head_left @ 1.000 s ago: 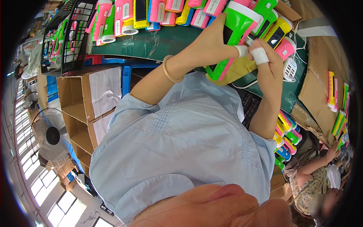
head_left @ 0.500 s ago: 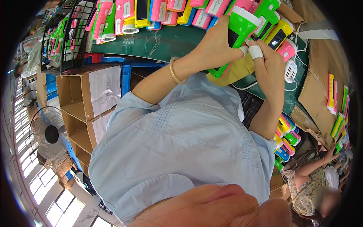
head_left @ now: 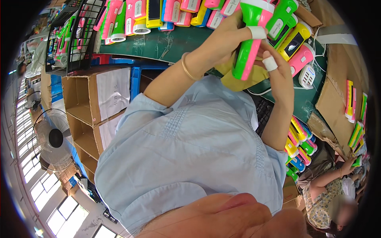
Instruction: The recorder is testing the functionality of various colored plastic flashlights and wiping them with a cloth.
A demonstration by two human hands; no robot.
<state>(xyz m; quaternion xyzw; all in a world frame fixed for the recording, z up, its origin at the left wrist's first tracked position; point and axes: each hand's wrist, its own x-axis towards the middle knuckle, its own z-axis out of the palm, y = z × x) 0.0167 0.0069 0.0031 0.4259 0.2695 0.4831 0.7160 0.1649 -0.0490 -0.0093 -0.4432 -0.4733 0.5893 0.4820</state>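
My left hand point(head_left: 227, 41) grips a green-and-pink flashlight point(head_left: 246, 55) with a white head. Its white-wrapped thumb lies across the front, and the other fingers are hidden behind. The flashlight stands nearly upright in the picture, head at the top. Close by its pink side is my right hand point(head_left: 281, 73), thumb and fingers apart, with white wrapping on the thumb. Its fingertips reach the flashlight's edge; whether they press on it is hard to see. A yellow cloth point(head_left: 256, 74) lies beneath the flashlight.
Several colourful flashlights point(head_left: 172, 11) line the far side of the green table point(head_left: 147, 47). A white multi-port charger point(head_left: 306, 76) with cables lies at right, near a keyboard point(head_left: 263, 113). At left are a black wire basket point(head_left: 81, 37) and cardboard compartments point(head_left: 81, 97). Another person point(head_left: 325, 194) works at lower right.
The flashlight has turned from a slant to nearly upright, showing its green-and-pink side instead of its dark panel. My right thumb has moved lower and away from my left thumb.
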